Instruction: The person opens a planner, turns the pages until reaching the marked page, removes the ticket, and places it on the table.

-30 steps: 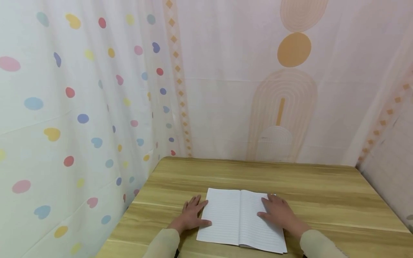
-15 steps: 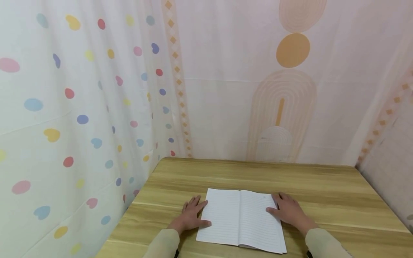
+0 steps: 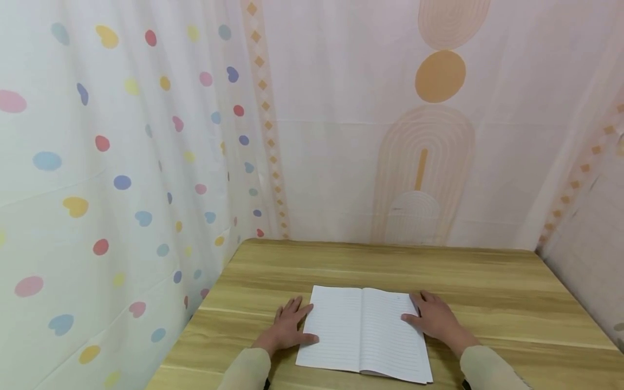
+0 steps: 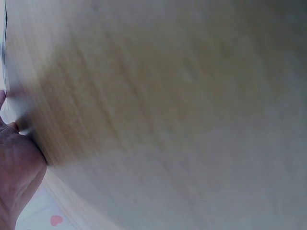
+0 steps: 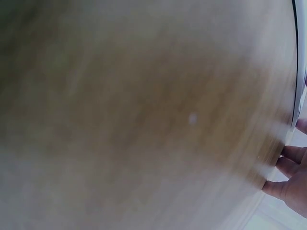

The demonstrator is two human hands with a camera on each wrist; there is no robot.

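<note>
The notebook (image 3: 336, 330) lay opened out flat near the front of the table (image 3: 507, 303), between the two hands, its ruled pages facing up and its fold running away from the person. The left hand (image 3: 288, 327) rested at its left edge with the fingers spread and the thumb well apart from them; the thumb lay on the left page, the forefinger reached the edge, and the other fingers lay on the wood. It pressed lightly at most, without a clasp. The right hand (image 3: 434, 317) was at the upper right of the notebook, fingers extended and thumb set apart on the right page (a tiny mark, too small to read, showed near that page's top corner). It too rested there without a grip. In the right wrist view some of its fingertips touched the table; the left wrist view was mostly blurred wood. Pale sleeves (image 3: 247, 369) covered both forearms. A spotted curtain (image 3: 146, 162) hung to the left, and a patterned curtain (image 3: 331, 135) with arches hung behind the table.
</note>
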